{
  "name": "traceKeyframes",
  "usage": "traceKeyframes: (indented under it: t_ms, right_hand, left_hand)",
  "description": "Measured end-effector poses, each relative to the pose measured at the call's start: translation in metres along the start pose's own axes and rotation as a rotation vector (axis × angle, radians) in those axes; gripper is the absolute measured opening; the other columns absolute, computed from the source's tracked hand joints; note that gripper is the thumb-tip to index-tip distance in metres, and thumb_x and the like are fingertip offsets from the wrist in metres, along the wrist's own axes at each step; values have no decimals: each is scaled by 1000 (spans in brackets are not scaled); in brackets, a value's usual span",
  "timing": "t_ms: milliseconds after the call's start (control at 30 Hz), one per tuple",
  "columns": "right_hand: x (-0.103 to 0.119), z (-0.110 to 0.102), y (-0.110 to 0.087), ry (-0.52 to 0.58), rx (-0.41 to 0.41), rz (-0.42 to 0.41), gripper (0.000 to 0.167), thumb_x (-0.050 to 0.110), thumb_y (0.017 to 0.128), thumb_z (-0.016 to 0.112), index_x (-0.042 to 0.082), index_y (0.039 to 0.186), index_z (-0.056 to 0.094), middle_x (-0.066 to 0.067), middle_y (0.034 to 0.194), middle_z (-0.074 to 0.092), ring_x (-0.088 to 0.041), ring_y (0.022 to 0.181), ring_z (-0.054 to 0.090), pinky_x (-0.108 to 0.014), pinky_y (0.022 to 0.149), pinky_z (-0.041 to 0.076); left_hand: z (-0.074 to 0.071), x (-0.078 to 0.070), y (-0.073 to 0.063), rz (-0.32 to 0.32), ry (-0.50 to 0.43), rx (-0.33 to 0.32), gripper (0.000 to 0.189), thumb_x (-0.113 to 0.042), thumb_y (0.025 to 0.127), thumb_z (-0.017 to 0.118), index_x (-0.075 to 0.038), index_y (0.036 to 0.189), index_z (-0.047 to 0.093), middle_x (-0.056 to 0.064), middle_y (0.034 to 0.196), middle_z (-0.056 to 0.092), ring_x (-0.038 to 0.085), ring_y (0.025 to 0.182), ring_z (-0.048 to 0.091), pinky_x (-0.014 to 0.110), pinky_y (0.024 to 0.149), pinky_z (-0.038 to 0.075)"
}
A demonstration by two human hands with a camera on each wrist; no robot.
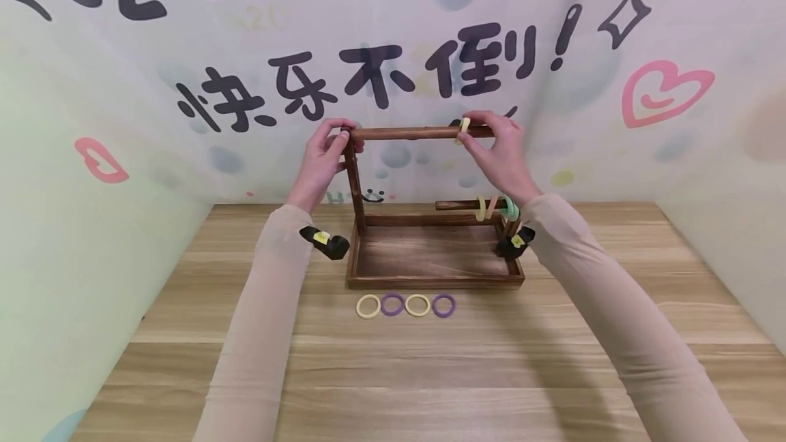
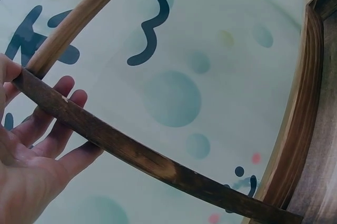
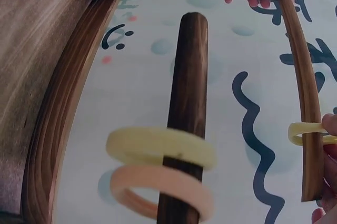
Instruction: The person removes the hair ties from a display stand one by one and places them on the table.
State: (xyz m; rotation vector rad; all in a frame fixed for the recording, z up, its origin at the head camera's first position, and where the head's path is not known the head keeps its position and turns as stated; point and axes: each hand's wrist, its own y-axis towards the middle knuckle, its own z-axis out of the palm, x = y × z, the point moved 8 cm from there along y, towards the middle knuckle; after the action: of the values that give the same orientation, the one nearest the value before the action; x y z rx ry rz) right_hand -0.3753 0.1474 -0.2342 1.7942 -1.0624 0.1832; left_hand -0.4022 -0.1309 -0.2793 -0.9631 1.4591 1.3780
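Note:
A dark wooden stand with a tray base (image 1: 430,254) has an upper bar (image 1: 405,133) running right from its left post (image 1: 354,179). My left hand (image 1: 319,159) holds the corner where post and bar meet; in the left wrist view, its fingers (image 2: 73,163) lie behind the post. Near the bar's right end, my right hand (image 1: 500,152) pinches a pale yellow ring (image 1: 465,125). This ring (image 3: 296,129) is around the bar in the right wrist view. On a shorter, lower bar (image 1: 454,205) hang a yellow ring (image 1: 481,210), a peach ring (image 1: 492,208) and teal rings (image 1: 512,209).
In front of the tray, yellow rings (image 1: 358,306) and purple rings (image 1: 454,305) lie in an alternating row on the wood-grain table (image 1: 442,387). A white printed backdrop (image 1: 245,162) with large black characters rises behind the stand.

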Motion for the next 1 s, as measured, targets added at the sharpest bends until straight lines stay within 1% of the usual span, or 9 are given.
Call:
traceKeyframes:
  t_ms: [100,233,333,500,633,733,867,1000]
  right_hand:
    - [-3,-3,-1,17,-4,-6,29,8,89,69,-3,116,65,-14,105,68,-29,95,64,-37,99,30]
    - [-7,-9,-3,31,-10,-2,28,6,90,68,-5,115,64,-16,103,67,-26,92,61,-37,89,40]
    - [-11,-13,-5,32,-11,19,29,7,90,68,-6,117,63,-16,102,66,-24,91,56,-38,86,39]
    - [-17,-18,-7,39,-10,66,32,8,91,68,-5,119,62,-15,101,63,-23,95,53,-43,91,39]
    - [-23,-23,-9,39,-11,110,33,10,92,67,-4,121,61,-17,111,64,-27,106,54,-44,99,37]
    - [-29,-27,-10,29,-18,145,34,13,93,66,-2,123,61,-17,118,63,-28,113,53,-45,101,35]
    - [-36,-33,-11,17,-26,172,34,14,93,66,0,123,61,-16,120,62,-28,114,53,-45,102,34]
    - [-40,-38,-14,11,-27,179,35,15,93,65,-1,124,60,-16,122,61,-28,114,52,-45,102,34]
  left_hand:
    - [0,0,0,4,-5,2,18,-13,104,43,-14,115,57,14,99,64,24,95,61,49,88,48]
    - [1,0,0,4,-14,8,18,-12,104,43,-15,114,57,13,99,64,24,94,61,50,88,48]
    - [1,1,0,2,-24,8,18,-12,104,43,-15,114,57,14,99,64,24,95,60,51,89,47]
    - [0,1,0,5,-13,3,18,-12,104,43,-15,114,57,14,99,64,24,95,61,51,89,47]
    - [-1,0,0,4,6,0,18,-13,104,43,-15,115,57,13,100,64,24,96,61,50,88,47]
    - [0,-1,0,0,2,4,18,-13,104,43,-15,115,57,14,101,64,24,97,60,50,89,47]
    - [0,-1,0,-2,5,5,18,-13,104,43,-15,115,57,14,102,64,25,97,60,51,89,47]
    - [0,0,-1,-5,9,2,18,-13,104,43,-16,116,57,14,101,64,25,97,60,50,89,47]
